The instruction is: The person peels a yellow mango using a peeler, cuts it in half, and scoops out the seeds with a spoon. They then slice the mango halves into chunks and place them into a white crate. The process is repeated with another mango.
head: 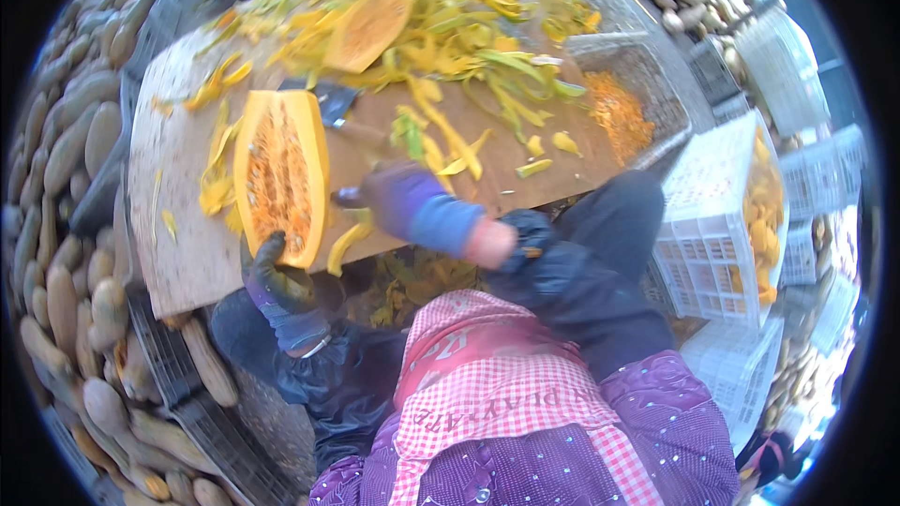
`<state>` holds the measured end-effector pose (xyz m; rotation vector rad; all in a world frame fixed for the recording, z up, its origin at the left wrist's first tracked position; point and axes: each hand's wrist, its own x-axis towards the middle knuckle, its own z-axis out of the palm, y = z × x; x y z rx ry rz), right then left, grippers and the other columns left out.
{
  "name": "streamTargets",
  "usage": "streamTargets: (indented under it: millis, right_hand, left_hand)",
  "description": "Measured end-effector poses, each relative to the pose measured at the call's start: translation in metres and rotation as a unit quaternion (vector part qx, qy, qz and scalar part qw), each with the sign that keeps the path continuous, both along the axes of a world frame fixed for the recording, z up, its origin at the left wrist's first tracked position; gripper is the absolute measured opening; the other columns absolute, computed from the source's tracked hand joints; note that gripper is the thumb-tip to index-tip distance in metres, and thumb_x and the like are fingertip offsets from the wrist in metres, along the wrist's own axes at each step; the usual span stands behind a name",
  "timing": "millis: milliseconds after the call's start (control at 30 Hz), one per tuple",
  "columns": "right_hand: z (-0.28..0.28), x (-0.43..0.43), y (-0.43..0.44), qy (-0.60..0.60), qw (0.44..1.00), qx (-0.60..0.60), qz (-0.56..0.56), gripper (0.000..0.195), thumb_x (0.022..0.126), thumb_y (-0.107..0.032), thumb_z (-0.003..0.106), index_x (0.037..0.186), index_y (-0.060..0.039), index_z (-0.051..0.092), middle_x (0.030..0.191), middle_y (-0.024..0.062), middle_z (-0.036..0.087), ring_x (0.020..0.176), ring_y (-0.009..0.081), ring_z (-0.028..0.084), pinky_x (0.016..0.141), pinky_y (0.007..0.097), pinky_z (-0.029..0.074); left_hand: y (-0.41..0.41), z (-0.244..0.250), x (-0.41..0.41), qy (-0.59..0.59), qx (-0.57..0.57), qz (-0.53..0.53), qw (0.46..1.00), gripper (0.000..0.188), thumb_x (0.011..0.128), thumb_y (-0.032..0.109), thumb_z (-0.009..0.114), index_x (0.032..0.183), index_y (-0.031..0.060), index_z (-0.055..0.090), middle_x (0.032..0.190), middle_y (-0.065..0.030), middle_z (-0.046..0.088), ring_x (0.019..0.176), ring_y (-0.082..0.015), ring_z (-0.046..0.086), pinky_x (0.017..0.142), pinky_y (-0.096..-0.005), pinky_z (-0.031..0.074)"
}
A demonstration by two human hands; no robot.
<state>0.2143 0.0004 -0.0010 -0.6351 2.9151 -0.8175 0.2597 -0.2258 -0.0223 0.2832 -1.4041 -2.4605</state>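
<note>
A halved, peeled squash stands on end with its cut face towards me, showing orange pulp and pale seeds. My left hand, in a dark stained glove, grips its lower end, thumb over the cut face. My right hand, in a purple-blue glove, is blurred just right of the squash; one finger or a slim object points at its side, and I cannot tell which. Partly behind the squash, a dark-bladed tool lies on the wooden board. Another squash half rests face up among the peels.
Yellow-green peels heap at the board's far side. A tray at right holds orange pulp. White plastic crates stand to my right, one with peeled pieces. Unpeeled squashes pile up at left beside black crates.
</note>
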Motion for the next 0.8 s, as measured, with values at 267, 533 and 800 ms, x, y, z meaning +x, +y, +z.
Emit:
streamTargets:
  millis: [267, 533, 800]
  right_hand:
    - [-0.007, -0.058, 0.366, 0.015, 0.904, 0.021, -0.427, 0.034, 0.095, -0.026, 0.055, 0.12, -0.003, 0.056, 0.101, 0.0305, 0.067, 0.094, 0.0459, 0.066, 0.081, 0.0545, 0.053]
    - [-0.13, -0.147, 0.27, -0.077, 0.946, -0.024, -0.313, 0.034, 0.09, -0.016, 0.058, 0.119, 0.0018, 0.062, 0.105, 0.0275, 0.068, 0.093, 0.0405, 0.069, 0.08, 0.0497, 0.054]
    - [-0.033, -0.227, 0.223, 0.012, 0.987, -0.135, -0.088, 0.032, 0.097, -0.021, 0.05, 0.122, -0.0089, 0.066, 0.112, 0.0236, 0.069, 0.104, 0.0384, 0.068, 0.09, 0.0471, 0.054]
  left_hand:
    - [0.069, -0.013, 0.012, -0.054, -0.251, -0.164, 0.952, 0.034, 0.085, 0.007, 0.062, 0.116, -0.004, 0.055, 0.118, -0.0201, 0.062, 0.11, -0.0364, 0.064, 0.092, -0.0497, 0.056]
    - [0.122, 0.053, -0.016, -0.219, 0.006, -0.19, 0.957, 0.051, 0.085, 0.011, 0.057, 0.133, -0.0062, 0.05, 0.12, -0.0177, 0.065, 0.105, -0.0286, 0.067, 0.09, -0.0378, 0.057]
    - [0.158, 0.057, -0.103, 0.006, -0.469, -0.172, 0.866, 0.024, 0.092, 0.003, 0.056, 0.115, -0.0028, 0.062, 0.116, -0.0204, 0.065, 0.103, -0.0313, 0.066, 0.089, -0.041, 0.054]
